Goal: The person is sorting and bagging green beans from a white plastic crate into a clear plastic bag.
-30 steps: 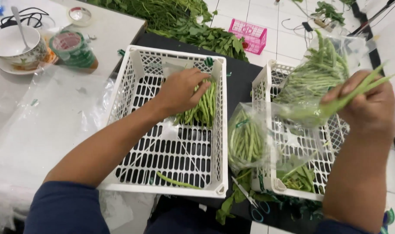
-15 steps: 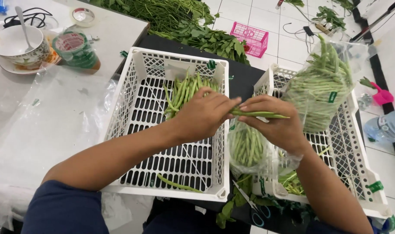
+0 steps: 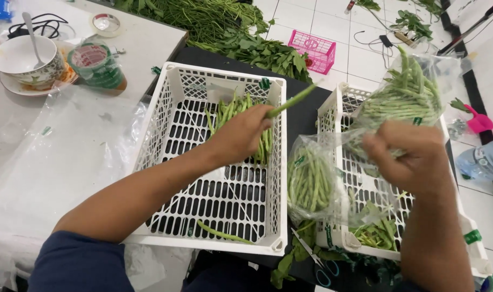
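Note:
My left hand (image 3: 240, 136) is inside the left white crate (image 3: 165, 130), closed on long green beans (image 3: 291, 101) that stick out up and to the right. It rests over a small pile of beans (image 3: 233, 111) at the crate's far end. My right hand (image 3: 406, 158) is blurred, with fingers curled, above the right white crate (image 3: 338, 108). It is against a clear plastic bag of beans (image 3: 311, 181) hanging at that crate's left wall. A larger full bag of beans (image 3: 406, 97) lies just beyond the hand.
A single bean (image 3: 222, 233) lies at the left crate's near end. Scissors (image 3: 313, 260) lie by the front edge among leaves. Leafy greens (image 3: 246, 46), a pink basket (image 3: 311, 50), a bowl with spoon (image 3: 22, 57), a tape roll (image 3: 95, 65) and a water bottle (image 3: 484, 159) surround the crates.
The hands met over the gap between the crates with beans. My left hand has since carried beans into the left crate, and my right hand has gone back over the right crate.

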